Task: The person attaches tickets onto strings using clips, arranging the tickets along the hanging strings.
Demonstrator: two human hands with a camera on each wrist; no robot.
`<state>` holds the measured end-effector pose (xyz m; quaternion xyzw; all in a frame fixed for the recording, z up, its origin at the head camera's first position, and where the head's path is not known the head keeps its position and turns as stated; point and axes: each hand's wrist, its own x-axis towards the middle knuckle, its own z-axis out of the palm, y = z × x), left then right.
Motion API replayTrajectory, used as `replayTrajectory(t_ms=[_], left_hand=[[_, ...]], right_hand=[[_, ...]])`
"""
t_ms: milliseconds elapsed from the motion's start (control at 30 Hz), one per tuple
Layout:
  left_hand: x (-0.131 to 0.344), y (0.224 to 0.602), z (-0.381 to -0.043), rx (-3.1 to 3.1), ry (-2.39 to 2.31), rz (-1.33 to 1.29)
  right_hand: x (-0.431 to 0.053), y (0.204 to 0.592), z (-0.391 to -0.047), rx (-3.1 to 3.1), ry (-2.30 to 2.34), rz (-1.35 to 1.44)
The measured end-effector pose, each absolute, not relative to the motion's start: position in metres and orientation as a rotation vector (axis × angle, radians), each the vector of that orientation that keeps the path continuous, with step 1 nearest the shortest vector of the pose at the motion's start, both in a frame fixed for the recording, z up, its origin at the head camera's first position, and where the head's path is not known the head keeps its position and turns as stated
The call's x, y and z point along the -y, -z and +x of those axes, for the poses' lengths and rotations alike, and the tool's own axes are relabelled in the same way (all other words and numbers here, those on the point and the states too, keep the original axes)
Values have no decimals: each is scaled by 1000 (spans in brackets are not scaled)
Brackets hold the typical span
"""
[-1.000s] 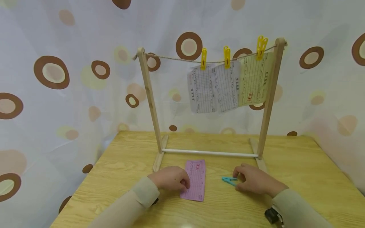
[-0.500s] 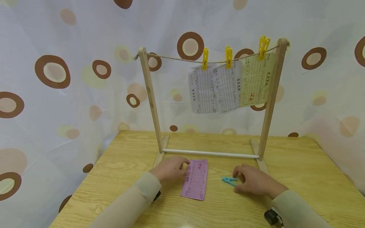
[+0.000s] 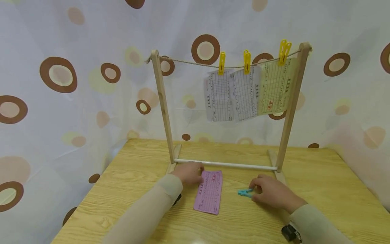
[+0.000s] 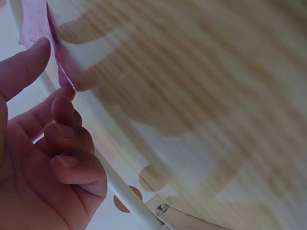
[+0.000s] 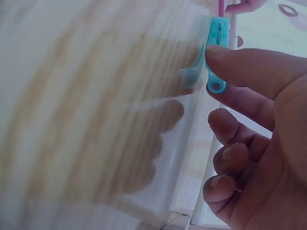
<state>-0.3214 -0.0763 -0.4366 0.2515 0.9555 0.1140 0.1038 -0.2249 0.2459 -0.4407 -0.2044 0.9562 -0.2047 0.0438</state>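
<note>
A pink printed slip of paper (image 3: 209,195) lies on the table in front of the drying rack. My left hand (image 3: 189,173) is at its upper left corner. The left wrist view shows the thumb over the edge of the pink slip (image 4: 34,21) and the index fingertip at its corner, with a gap between the two tips. My right hand (image 3: 272,191) holds a turquoise clothespin (image 3: 244,192) by its handle ends, close over the table. Up close in the right wrist view, thumb and index finger grip the clothespin (image 5: 218,52) while the other fingers curl loosely.
Behind the hands stands a wooden rack (image 3: 163,106) with a white crossbar (image 3: 225,164). From its rope (image 3: 195,63) hang two white slips (image 3: 219,96) and a yellowish slip (image 3: 275,89), under yellow clothespins (image 3: 247,62). A dotted curtain surrounds the wooden table (image 3: 106,196).
My left hand has moved from the slip's left lower part up to its upper left corner. The right hand keeps its place with the clothespin.
</note>
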Motion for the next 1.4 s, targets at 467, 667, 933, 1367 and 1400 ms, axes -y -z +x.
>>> replayTrajectory(t_ms=[467,667,933,1367,1400], left_hand=[[64,432,-319,-2817,-386,626],[63,430,-317,-2833,-424,575],[65,432,-315,-2820,-466,581],[76,427,-311,-2958,-430,753],[76,426,-311,-2972,-414,768]], right_hand=[[-246,437,-227,-2824,948,-518],[-247,434,-229,-2830,1016,-528],[-245,429,-229,-2898,1093,-509],[-246,421,-225,-2937,1279,-534],[-246,420,-225,-2942,1286,-536]])
